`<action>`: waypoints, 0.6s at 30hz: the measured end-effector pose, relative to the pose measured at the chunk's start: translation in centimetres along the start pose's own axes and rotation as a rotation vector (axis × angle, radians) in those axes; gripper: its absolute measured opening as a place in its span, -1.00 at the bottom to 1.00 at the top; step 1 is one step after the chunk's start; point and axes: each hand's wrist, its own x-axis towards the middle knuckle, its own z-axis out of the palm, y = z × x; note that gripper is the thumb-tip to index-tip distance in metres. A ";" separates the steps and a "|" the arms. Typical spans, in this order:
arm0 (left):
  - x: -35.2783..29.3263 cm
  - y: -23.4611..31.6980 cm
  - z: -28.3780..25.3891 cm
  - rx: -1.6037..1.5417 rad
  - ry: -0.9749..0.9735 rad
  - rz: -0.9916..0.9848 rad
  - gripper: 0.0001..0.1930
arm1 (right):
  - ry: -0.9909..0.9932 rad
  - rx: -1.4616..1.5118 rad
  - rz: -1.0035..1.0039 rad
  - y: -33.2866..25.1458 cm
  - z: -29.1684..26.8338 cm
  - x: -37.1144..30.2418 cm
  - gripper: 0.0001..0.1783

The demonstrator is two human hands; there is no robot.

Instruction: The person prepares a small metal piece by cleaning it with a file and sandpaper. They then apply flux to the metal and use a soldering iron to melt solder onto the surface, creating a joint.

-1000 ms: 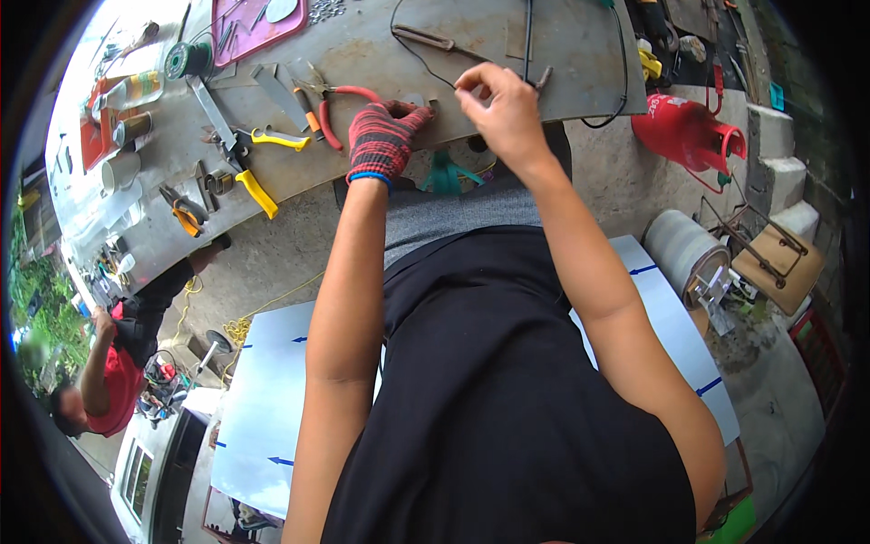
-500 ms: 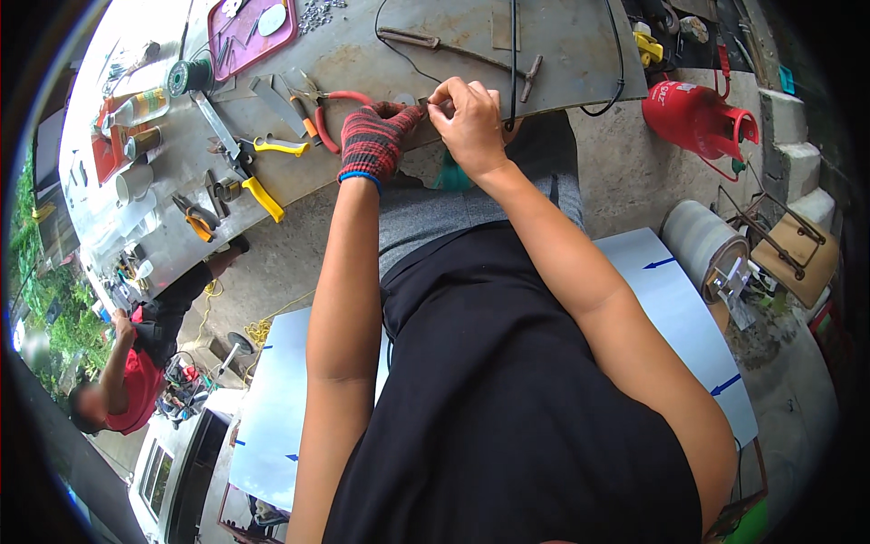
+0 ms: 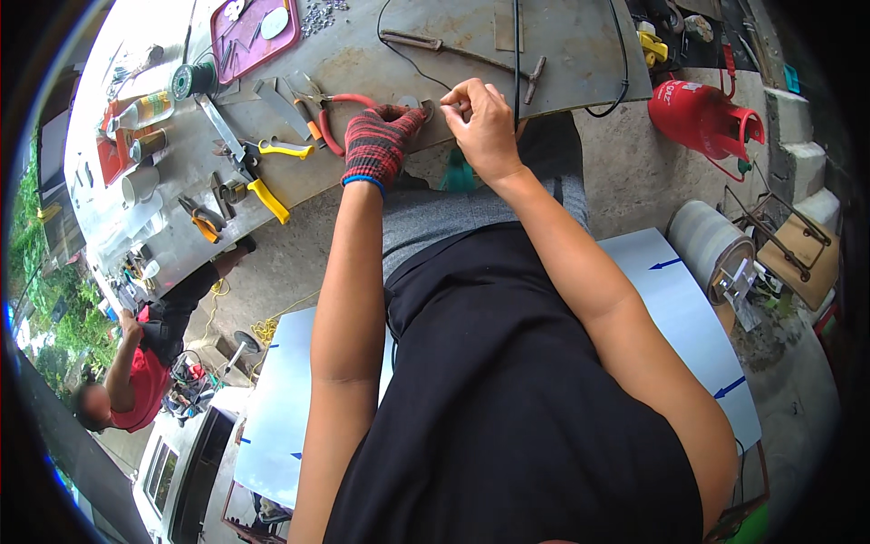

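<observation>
My left hand (image 3: 381, 143), in a red-and-black knit glove with a blue cuff, is closed at the table's near edge. Its fingertips pinch a small, dull, round metal piece (image 3: 428, 111). Just to the right, my bare right hand (image 3: 485, 127) is raised with thumb and fingers drawn together in a pinch; whatever lies between them is too small or hidden to make out. A gap separates the two hands. Beyond the glove lies a pale disc (image 3: 408, 102) on the metal table (image 3: 362, 45). Red-handled pliers (image 3: 333, 118) rest directly left of the glove.
Left on the table are yellow-handled snips (image 3: 263, 195), orange-handled pliers (image 3: 201, 220), a wire spool (image 3: 190, 80) and a pink tray (image 3: 294, 36). A T-ended metal rod (image 3: 471, 56) and a black cable (image 3: 517, 54) lie beyond my right hand. A red gas cylinder (image 3: 693, 113) stands right; a person (image 3: 145, 381) is left.
My right hand has drawn away from the glove, slightly right, baring the round metal piece at the gloved fingertips. The whole view has shifted slightly.
</observation>
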 end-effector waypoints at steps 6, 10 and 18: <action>0.4 -0.7 0.1 0.008 -0.014 -0.012 -0.48 | 0.010 -0.143 -0.085 -0.9 -1.5 0.5 -0.82; 0.1 -0.8 0.3 -0.040 0.011 0.014 -0.49 | 0.108 0.098 0.053 -2.7 -2.8 4.7 -0.85; 0.2 -0.6 0.2 -0.041 -0.004 0.021 -0.58 | 0.408 0.047 0.129 -3.0 -4.7 19.8 -0.69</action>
